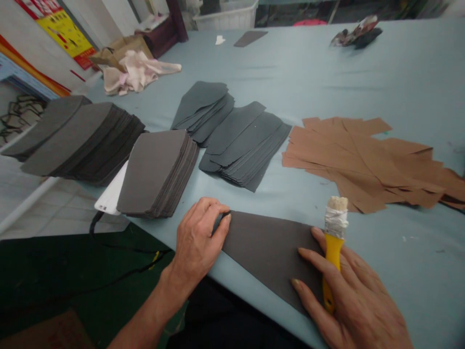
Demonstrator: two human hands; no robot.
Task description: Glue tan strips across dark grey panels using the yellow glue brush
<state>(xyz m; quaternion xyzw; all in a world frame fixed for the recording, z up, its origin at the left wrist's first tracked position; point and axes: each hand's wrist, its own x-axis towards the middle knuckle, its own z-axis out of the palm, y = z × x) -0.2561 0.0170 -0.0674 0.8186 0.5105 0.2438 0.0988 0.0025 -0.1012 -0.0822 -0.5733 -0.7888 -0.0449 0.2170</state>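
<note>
A dark grey trapezoid sheet (269,254) lies at the table's front edge. My left hand (201,237) pinches its narrow left end between thumb and fingers, where a bluish edge shows, perhaps a second layer. Over the wide right end rests my right hand (356,291), its thumb and fingertips spread on the surface. A yellow-handled brush (333,252) with white wrapping below its pale bristles is held in that hand, passing between the fingers and pointing away from me. Left of my left hand stands a stack of similar grey sheets (154,169).
Fanned blue-grey pieces (247,145) lie behind the sheet, brown strips (366,160) to the right. More dark sheets (83,135) are piled at the left edge beside a white object (112,194) with a black cable. Pale cloth (136,72) and a crumpled bundle (358,34) lie farther back.
</note>
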